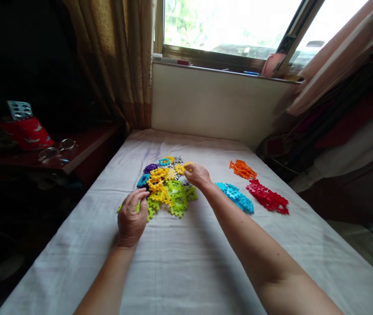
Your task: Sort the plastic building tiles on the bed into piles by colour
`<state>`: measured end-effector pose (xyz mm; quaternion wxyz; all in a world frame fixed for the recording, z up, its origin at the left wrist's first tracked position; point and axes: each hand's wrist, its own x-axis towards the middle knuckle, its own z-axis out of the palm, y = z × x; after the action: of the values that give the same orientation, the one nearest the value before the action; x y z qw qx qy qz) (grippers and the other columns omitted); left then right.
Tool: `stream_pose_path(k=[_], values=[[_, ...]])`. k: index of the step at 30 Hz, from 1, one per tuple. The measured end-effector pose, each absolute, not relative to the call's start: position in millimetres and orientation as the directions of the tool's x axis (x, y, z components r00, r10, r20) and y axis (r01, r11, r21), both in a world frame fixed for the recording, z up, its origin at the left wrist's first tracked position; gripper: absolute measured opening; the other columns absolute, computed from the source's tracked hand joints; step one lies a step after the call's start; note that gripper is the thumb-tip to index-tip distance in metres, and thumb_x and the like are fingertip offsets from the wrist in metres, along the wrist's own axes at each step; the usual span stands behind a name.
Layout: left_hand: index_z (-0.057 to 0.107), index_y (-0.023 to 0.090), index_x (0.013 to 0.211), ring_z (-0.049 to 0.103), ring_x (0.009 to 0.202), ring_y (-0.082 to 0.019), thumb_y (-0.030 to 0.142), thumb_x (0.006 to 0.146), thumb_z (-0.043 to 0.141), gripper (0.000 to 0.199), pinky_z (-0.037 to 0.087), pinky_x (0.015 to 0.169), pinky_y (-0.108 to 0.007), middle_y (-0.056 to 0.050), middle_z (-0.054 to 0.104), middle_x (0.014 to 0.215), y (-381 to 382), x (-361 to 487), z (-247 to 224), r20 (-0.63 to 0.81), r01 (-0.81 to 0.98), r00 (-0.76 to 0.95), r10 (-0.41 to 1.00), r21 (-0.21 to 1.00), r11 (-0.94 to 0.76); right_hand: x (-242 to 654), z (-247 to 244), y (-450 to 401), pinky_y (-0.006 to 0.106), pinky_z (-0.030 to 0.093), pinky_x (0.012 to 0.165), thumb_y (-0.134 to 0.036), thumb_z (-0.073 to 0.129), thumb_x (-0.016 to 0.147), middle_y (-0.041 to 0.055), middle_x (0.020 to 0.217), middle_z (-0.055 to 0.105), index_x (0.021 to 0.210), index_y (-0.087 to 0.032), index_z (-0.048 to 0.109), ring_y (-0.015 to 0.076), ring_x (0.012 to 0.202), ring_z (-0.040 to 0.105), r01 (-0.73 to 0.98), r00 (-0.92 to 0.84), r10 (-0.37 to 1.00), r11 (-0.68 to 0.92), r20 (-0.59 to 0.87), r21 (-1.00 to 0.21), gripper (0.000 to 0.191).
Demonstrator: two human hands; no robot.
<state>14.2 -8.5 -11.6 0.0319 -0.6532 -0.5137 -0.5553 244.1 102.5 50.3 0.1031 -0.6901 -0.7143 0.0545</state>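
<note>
A mixed heap of toothed plastic building pieces lies on the sheet, with yellow pieces [160, 180] in the middle and lime-green pieces [176, 197] at the front. Purple pieces [150, 168] and grey pieces [177, 160] show toward its back. My left hand [133, 218] rests at the heap's near left edge, its fingers stretched and slightly bent over dark blue and green pieces. At the heap's right side, my right hand [198, 176] pinches a yellow toothed piece [188, 166]; the fingers partly cover it.
Sorted piles lie to the right: light-blue pieces [235, 197], orange pieces [243, 169] and red pieces [268, 197]. All rest on a pale sheet [173, 271]. Left stands a dark red table [88, 148] with glasses [58, 149] and a red container [30, 133]. A window is behind.
</note>
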Motion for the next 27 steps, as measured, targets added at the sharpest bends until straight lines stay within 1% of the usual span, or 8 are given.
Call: stream_pose_path(k=[2, 5, 11, 14, 18, 21, 24, 27], values=[[0.069, 0.020, 0.092, 0.069, 0.097, -0.019, 0.021, 0.086, 0.053, 0.017, 0.054, 0.092, -0.035, -0.007, 0.074, 0.101, -1.7, 0.4, -15.9, 0.744, 0.723, -0.258, 0.616, 0.572, -0.387, 225.9, 49.6, 120.5, 0.030, 0.048, 0.093, -0.033, 0.047, 0.093, 0.0017, 0.124, 0.069, 0.126, -0.031, 0.066, 0.0202, 0.112, 0.063, 0.973, -0.047, 0.997, 0.059, 0.059, -0.223, 0.038], [0.068, 0.020, 0.092, 0.069, 0.098, -0.019, 0.023, 0.085, 0.051, 0.019, 0.054, 0.092, -0.036, -0.007, 0.073, 0.102, 3.9, -9.8, -22.9, 0.678, 0.680, -0.375, 0.632, 0.665, -0.310, 201.5, 49.4, 143.9, 0.030, 0.046, 0.097, -0.032, 0.044, 0.094, 0.0029, 0.128, 0.066, 0.129, -0.032, 0.064, 0.0205, 0.116, 0.060, 0.976, -0.143, 0.989, 0.147, 0.038, -0.158, 0.040], [0.069, 0.020, 0.094, 0.068, 0.100, -0.020, 0.030, 0.084, 0.051, 0.022, 0.052, 0.093, -0.036, -0.007, 0.073, 0.104, 4.5, -10.0, -28.7, 0.544, 0.584, -0.448, 0.710, 0.779, -0.229, 172.4, 50.7, 176.5, 0.041, 0.046, 0.099, -0.031, 0.053, 0.089, 0.0092, 0.132, 0.061, 0.124, -0.033, 0.068, 0.0285, 0.123, 0.054, 0.976, -0.197, 0.978, 0.188, -0.073, -0.113, 0.038], [0.069, 0.020, 0.095, 0.068, 0.100, -0.020, 0.031, 0.083, 0.052, 0.023, 0.052, 0.094, -0.037, -0.007, 0.073, 0.104, 4.4, -9.8, -28.7, 0.523, 0.571, -0.440, 0.730, 0.790, -0.222, 169.7, 52.5, 183.0, 0.041, 0.046, 0.098, -0.028, 0.057, 0.086, 0.0103, 0.130, 0.062, 0.118, -0.030, 0.071, 0.0284, 0.122, 0.054, 0.976, -0.199, 0.975, 0.188, -0.103, -0.105, 0.035], [0.069, 0.020, 0.094, 0.068, 0.101, -0.020, 0.031, 0.083, 0.052, 0.023, 0.052, 0.094, -0.037, -0.007, 0.073, 0.105, 4.9, -9.2, -27.7, 0.517, 0.567, -0.437, 0.736, 0.794, -0.220, 174.0, 54.3, 177.5, 0.036, 0.044, 0.100, -0.029, 0.056, 0.088, 0.0078, 0.129, 0.063, 0.114, -0.028, 0.072, 0.0254, 0.123, 0.053, 0.972, -0.216, 0.975, 0.210, -0.048, -0.110, 0.031], [0.069, 0.020, 0.093, 0.068, 0.100, -0.020, 0.032, 0.082, 0.052, 0.023, 0.052, 0.094, -0.037, -0.007, 0.073, 0.104, 5.3, -8.9, -26.3, 0.515, 0.566, -0.443, 0.734, 0.795, -0.216, 183.8, 53.3, 164.6, 0.033, 0.044, 0.098, -0.032, 0.050, 0.093, 0.0082, 0.125, 0.065, 0.115, -0.026, 0.071, 0.0234, 0.120, 0.056, 0.969, -0.198, 0.979, 0.204, 0.051, -0.137, 0.031], [0.069, 0.021, 0.092, 0.068, 0.099, -0.020, 0.032, 0.081, 0.052, 0.023, 0.052, 0.094, -0.037, -0.006, 0.074, 0.103, 5.7, -9.1, -24.8, 0.514, 0.568, -0.445, 0.733, 0.795, -0.213, 205.8, 52.2, 147.6, 0.028, 0.046, 0.093, -0.031, 0.048, 0.094, 0.0081, 0.118, 0.067, 0.113, -0.024, 0.071, 0.0210, 0.110, 0.061, 0.967, -0.113, 0.981, 0.145, 0.157, -0.211, 0.031], [0.070, 0.022, 0.090, 0.068, 0.099, -0.021, 0.032, 0.079, 0.051, 0.024, 0.053, 0.092, -0.036, -0.006, 0.074, 0.102, 6.7, -9.4, -24.1, 0.511, 0.565, -0.446, 0.735, 0.797, -0.212, 243.7, 54.3, 127.2, 0.026, 0.047, 0.087, -0.029, 0.052, 0.091, 0.0060, 0.115, 0.069, 0.109, -0.026, 0.073, 0.0187, 0.100, 0.064, 0.964, -0.023, 0.988, 0.063, 0.155, -0.258, 0.028]])
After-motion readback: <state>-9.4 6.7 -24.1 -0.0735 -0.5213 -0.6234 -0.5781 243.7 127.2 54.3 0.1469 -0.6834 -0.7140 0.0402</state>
